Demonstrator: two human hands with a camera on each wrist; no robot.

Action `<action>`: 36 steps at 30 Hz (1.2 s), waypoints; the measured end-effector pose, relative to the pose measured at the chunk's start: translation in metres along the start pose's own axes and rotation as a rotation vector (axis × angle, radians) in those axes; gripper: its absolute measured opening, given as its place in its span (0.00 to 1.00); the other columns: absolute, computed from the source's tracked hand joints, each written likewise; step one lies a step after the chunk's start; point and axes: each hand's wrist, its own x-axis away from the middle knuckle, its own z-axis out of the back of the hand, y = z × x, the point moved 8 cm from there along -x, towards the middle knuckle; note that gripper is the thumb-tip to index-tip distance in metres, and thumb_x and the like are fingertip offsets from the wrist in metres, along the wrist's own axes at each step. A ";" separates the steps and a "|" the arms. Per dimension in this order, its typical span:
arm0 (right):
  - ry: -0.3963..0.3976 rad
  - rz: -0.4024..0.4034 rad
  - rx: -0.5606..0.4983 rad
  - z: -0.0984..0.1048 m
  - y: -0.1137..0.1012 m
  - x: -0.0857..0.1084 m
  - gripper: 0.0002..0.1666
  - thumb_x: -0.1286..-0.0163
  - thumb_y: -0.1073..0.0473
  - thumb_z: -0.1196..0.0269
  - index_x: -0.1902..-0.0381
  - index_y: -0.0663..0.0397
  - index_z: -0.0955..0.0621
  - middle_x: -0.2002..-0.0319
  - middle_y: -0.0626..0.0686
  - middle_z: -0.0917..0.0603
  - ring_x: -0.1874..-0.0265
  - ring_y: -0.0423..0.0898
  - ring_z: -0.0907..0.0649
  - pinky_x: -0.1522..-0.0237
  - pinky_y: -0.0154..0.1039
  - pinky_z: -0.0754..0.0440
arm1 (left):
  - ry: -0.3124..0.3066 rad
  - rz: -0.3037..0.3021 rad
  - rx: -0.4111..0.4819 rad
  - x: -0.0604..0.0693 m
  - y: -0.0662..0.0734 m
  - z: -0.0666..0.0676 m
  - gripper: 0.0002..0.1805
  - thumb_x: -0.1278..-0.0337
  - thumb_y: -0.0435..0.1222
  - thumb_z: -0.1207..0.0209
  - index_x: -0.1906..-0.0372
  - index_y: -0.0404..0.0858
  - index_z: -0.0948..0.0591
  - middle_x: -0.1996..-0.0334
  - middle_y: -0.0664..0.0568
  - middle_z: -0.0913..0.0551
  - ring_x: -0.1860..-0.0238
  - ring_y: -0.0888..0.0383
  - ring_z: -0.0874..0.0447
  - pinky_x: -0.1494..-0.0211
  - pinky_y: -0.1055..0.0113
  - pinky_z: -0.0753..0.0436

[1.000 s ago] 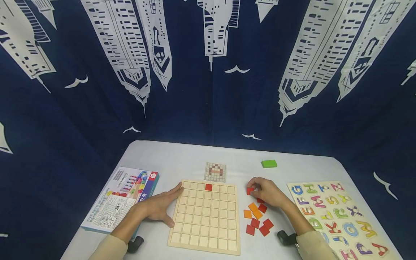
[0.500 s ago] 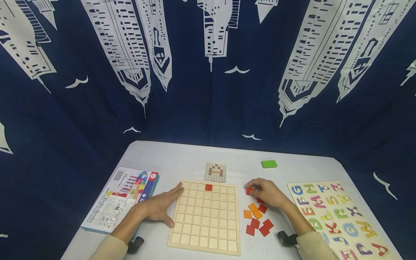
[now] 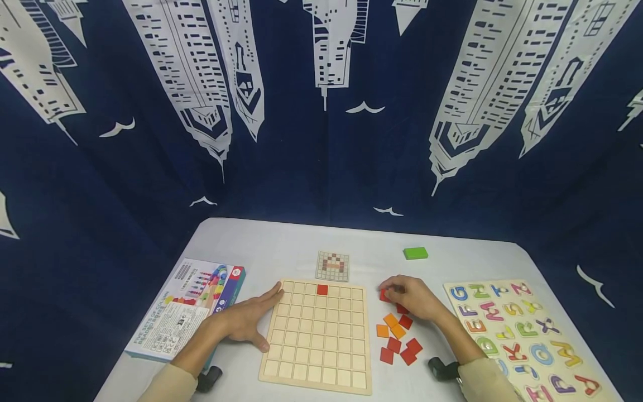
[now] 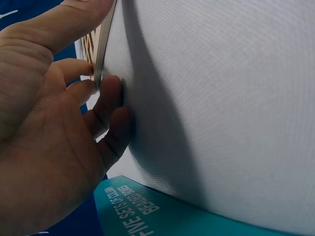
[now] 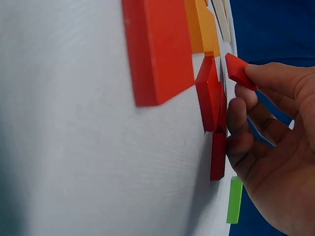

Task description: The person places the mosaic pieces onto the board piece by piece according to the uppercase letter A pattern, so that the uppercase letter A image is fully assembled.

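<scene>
My right hand [image 3: 413, 297] pinches a red square tile [image 5: 238, 72] between thumb and fingers, just right of the wooden grid board [image 3: 316, 385]. Below that hand lie loose red tiles [image 3: 394, 345] and orange tiles [image 3: 390, 320]. One red tile [image 3: 322, 290] sits in a top-row cell of the board. Spread along the board's left edge, my left hand [image 3: 246, 320] touches it with thumb and fingertips. In the left wrist view the left hand [image 4: 59, 128] has relaxed fingers against the white cloth. A small pattern card [image 3: 332, 266] lies behind the board.
A boxed bead set [image 3: 181, 312] lies on the left, partly under the left forearm. On the right is an alphabet puzzle board [image 3: 522, 335]. A green block [image 3: 416, 253] sits at the back right of the white table [image 3: 261, 240].
My right hand has shifted very slightly left with the red tile in its pinch. The left hand and the board stay where they were.
</scene>
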 end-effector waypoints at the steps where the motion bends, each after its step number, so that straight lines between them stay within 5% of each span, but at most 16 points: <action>1: 0.005 0.003 -0.004 0.000 0.000 0.000 0.10 0.39 0.57 0.37 0.59 0.38 0.16 0.65 0.40 0.20 0.66 0.43 0.25 0.63 0.37 0.24 | 0.000 0.000 0.001 0.000 0.000 0.000 0.68 0.81 0.56 0.29 0.27 0.44 0.52 0.27 0.54 0.64 0.30 0.48 0.54 0.33 0.48 0.44; 10: 0.038 -0.020 -0.094 0.000 0.004 -0.002 0.10 0.38 0.55 0.38 0.58 0.40 0.17 0.70 0.43 0.19 0.75 0.43 0.21 0.75 0.36 0.22 | 0.002 0.004 0.013 0.001 0.001 0.000 0.67 0.81 0.55 0.28 0.27 0.44 0.51 0.27 0.53 0.64 0.30 0.48 0.54 0.33 0.48 0.44; 36: 0.092 -0.037 -0.230 -0.005 -0.016 0.000 0.12 0.35 0.53 0.40 0.55 0.44 0.17 0.72 0.47 0.16 0.78 0.49 0.19 0.80 0.39 0.21 | -0.001 0.003 -0.005 0.000 0.000 0.000 0.68 0.81 0.57 0.29 0.27 0.43 0.52 0.27 0.52 0.64 0.30 0.48 0.54 0.33 0.48 0.44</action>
